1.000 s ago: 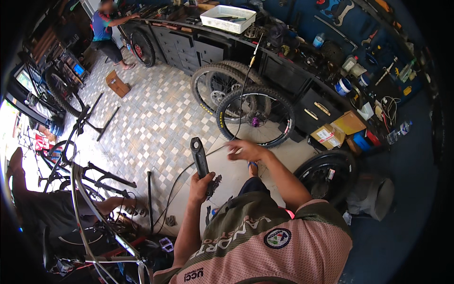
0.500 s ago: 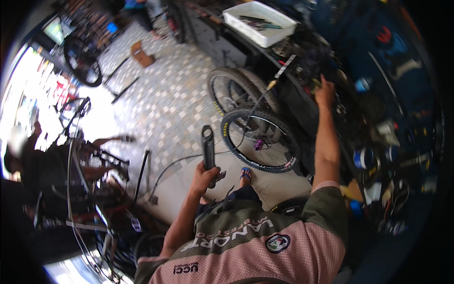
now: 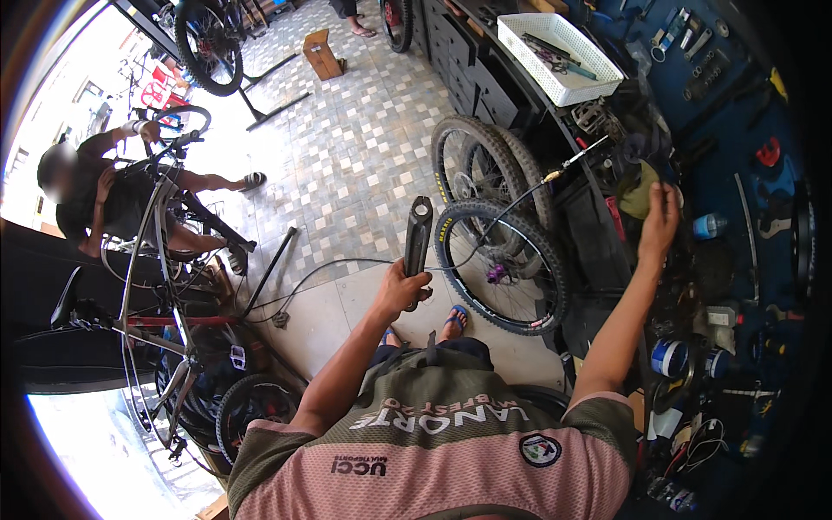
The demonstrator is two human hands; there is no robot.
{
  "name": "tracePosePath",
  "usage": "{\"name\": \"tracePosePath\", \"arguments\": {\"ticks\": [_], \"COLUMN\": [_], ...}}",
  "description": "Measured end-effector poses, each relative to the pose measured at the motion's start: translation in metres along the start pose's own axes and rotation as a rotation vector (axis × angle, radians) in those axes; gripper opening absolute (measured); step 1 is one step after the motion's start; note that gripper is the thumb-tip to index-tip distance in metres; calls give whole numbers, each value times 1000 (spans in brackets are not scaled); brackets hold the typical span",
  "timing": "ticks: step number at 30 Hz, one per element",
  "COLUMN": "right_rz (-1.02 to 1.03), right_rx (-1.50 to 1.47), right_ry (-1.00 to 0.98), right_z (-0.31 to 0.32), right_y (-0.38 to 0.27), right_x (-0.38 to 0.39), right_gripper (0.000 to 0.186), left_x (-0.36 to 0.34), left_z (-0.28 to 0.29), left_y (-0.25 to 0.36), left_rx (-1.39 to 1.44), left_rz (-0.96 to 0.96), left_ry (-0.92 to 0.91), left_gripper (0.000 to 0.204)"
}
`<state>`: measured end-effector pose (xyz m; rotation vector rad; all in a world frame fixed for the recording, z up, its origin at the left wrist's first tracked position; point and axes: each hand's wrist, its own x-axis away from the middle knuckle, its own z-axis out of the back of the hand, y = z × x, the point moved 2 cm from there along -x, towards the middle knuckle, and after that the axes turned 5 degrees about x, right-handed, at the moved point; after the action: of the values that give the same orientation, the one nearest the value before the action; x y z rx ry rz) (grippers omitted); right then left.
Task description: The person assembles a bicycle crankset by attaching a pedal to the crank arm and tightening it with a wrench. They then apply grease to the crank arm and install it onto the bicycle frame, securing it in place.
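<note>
A black bicycle crank arm [image 3: 419, 230] stands nearly upright in my left hand [image 3: 402, 290], whose fingers are wrapped round its lower end. Its upper end shows a round hole. Over the workbench on the right reaches my right hand [image 3: 660, 221], its fingers stretched out at the edge of an olive-green cloth [image 3: 640, 191]. Whether the fingertips touch the cloth I cannot tell. Dark fabric lies bunched just behind the cloth.
Bicycle wheels [image 3: 501, 269] lean against the bench's drawers [image 3: 498, 95]. On the bench sits a white basket [image 3: 562, 62] with tools. A hose [image 3: 325, 264] crosses the floor ahead. At left a person [image 3: 104, 186] sits behind a bicycle frame [image 3: 160, 234]. Near the far end stands a wooden block [image 3: 322, 56].
My right hand has opened out from a pointing shape and now lies by the green cloth. The crank arm stays in my left hand. The view has shifted, and the scene appears sharper.
</note>
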<state>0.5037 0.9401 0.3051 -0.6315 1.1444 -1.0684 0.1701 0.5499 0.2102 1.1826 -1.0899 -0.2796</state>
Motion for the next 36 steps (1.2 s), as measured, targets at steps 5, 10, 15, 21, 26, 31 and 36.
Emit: {"name": "tracePosePath", "arguments": {"ticks": [5, 10, 15, 21, 26, 31, 36], "right_rz": [-267, 621, 303, -437, -980, -32, 91], "right_rx": [-540, 262, 219, -237, -1044, -310, 111], "right_ry": [-444, -445, -712, -729, -741, -1012, -717], "right_z": [-112, -243, -331, -394, -372, -360, -349], "right_y": [-120, -191, -196, -172, -196, -203, -218], "right_x": [126, 246, 291, 298, 318, 400, 389], "right_gripper": [24, 40, 42, 65, 36, 36, 41], "left_x": [2, 26, 56, 54, 43, 23, 21], "left_z": [14, 35, 87, 147, 193, 196, 178], "left_y": [-3, 2, 0, -17, -20, -7, -13], "left_rx": [-7, -197, -396, -170, 91, -120, -366], "left_rz": [-25, -212, -254, -237, -213, -362, -411], "left_ry": [-7, -51, 112, 50, 107, 73, 93], "left_gripper": [25, 32, 27, 23, 31, 38, 49]}}
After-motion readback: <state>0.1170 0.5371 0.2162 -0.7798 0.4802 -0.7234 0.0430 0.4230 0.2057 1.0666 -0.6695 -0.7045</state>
